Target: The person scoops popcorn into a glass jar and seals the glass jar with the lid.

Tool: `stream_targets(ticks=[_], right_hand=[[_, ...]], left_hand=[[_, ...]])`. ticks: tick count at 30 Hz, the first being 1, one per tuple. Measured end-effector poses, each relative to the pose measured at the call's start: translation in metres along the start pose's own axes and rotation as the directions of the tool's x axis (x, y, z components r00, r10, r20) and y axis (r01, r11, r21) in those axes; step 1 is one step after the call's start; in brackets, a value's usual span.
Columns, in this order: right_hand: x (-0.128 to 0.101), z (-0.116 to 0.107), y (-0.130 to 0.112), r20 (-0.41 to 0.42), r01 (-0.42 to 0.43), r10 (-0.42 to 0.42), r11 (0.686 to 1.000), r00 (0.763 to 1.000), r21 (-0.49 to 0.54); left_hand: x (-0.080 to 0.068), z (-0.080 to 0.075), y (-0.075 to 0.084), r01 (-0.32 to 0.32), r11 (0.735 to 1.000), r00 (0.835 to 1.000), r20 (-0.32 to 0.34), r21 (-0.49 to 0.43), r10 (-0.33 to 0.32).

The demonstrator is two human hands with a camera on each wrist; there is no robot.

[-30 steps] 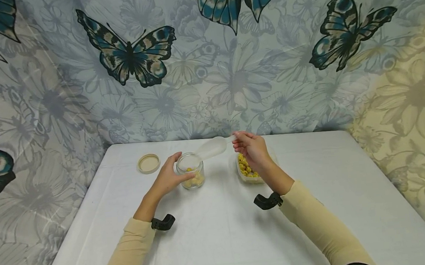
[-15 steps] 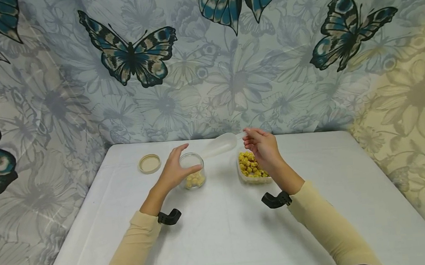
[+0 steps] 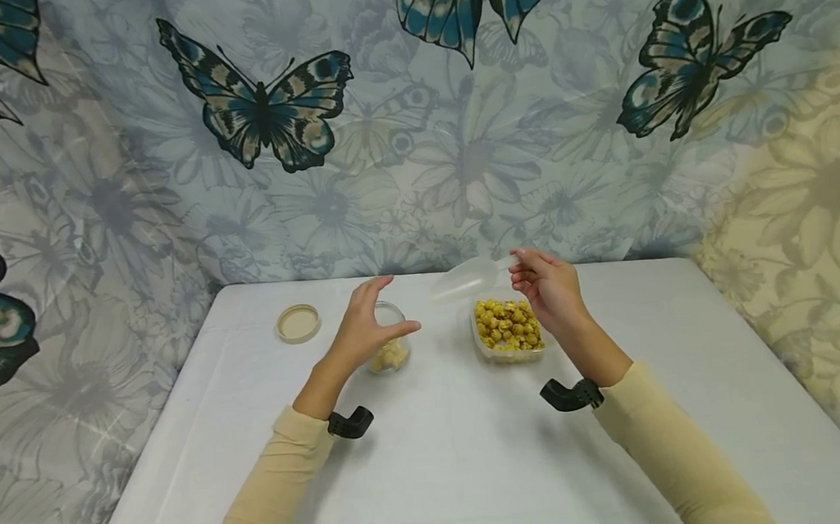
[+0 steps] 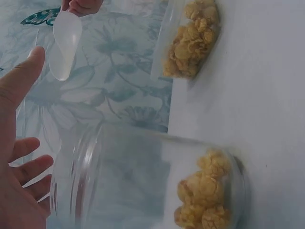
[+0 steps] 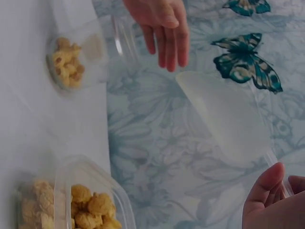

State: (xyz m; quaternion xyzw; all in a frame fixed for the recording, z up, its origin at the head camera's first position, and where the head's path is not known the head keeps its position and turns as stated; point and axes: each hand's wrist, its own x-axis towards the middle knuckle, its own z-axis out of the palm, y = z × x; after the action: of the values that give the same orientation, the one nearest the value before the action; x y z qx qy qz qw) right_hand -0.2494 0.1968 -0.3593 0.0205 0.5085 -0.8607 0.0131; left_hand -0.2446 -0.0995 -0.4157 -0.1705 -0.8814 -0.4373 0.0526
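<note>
In the head view my left hand [image 3: 363, 331] is held over the glass jar [image 4: 128, 167] with thumb and fingers spread apart. The left wrist view has the fingers beside the jar's mouth, gripping nothing. Several yellow popcorn pieces [image 4: 205, 191] lie at the jar's bottom. My right hand [image 3: 557, 294] pinches the handle of a translucent plastic scoop [image 5: 228, 119], raised above the table and pointing left, with no popcorn visible in it. Below and left of that hand stands a clear plastic container [image 3: 509, 357] filled with popcorn [image 3: 505, 324].
A round cream-coloured lid [image 3: 298, 324] lies left of the jar. The white-covered table [image 3: 444, 474] ends at a hanging cloth [image 3: 473, 184] printed with butterflies, close behind the jar and container. Both wrists carry black camera mounts.
My right hand has drawn the scoop rightward, away from the jar's mouth toward the popcorn container. My left hand has released the jar and risen above it, moving slightly right.
</note>
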Motion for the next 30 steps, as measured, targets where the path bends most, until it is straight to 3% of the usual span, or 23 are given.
stream_targets(ticks=[15,23,30], right_hand=[[-0.004,-0.024,-0.016,-0.02,0.043,-0.042,0.998,0.999,0.04],[-0.004,-0.033,-0.02,-0.05,0.072,-0.07,0.997,0.996,0.04],[-0.004,-0.04,-0.021,-0.114,0.086,-0.088,0.996,0.99,-0.024]], left_hand=[[0.007,0.023,0.022,-0.107,0.994,0.994,-0.011,0.017,0.107],[0.008,0.03,0.028,-0.099,0.995,0.995,0.015,0.021,0.098],[0.009,0.04,0.032,-0.098,0.995,0.994,0.05,0.001,0.098]])
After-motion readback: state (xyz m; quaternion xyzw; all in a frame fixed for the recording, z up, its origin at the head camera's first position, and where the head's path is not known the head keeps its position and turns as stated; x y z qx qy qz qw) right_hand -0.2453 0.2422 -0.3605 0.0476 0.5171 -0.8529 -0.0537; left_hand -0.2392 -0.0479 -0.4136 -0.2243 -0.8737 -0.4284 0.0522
